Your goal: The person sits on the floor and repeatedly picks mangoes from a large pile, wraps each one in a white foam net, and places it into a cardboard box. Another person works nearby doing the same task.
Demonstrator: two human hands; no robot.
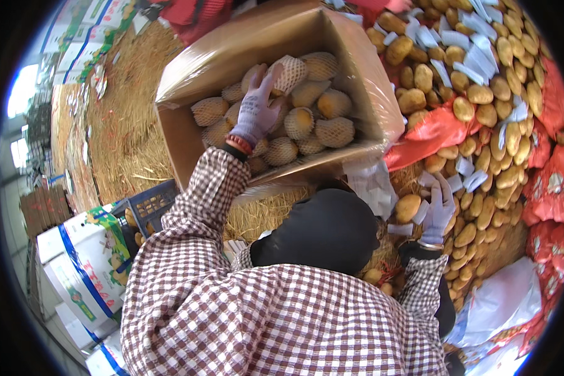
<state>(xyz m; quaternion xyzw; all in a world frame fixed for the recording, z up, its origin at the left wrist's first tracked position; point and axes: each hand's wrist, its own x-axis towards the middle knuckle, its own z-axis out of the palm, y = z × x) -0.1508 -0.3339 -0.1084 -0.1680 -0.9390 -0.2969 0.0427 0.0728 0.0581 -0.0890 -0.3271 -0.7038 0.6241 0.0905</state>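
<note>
My left hand (257, 112), in a pale purple knit glove, reaches into a plastic-lined cardboard box (371, 94). Its spread fingers rest against a potato in a white foam net (290, 74). Around it lie several more netted potatoes (334, 132). Off to the right, my right hand (437, 214), gloved alike, is low over the potato heap. Its fingertips are beside a flat foam net sleeve (426, 179), and another sleeve (420, 212) lies between the hand and a bare potato (407, 208). Whether the right fingers grip anything is unclear.
Loose potatoes (486, 211) and scattered foam sleeves (479, 56) spread along the right, with red mesh sacks (547, 188) beyond. A blue plastic crate (154, 207) and printed cartons (77, 263) stand at left. Straw (127, 117) covers the ground. Another person's red sleeve (199, 19) shows behind the box.
</note>
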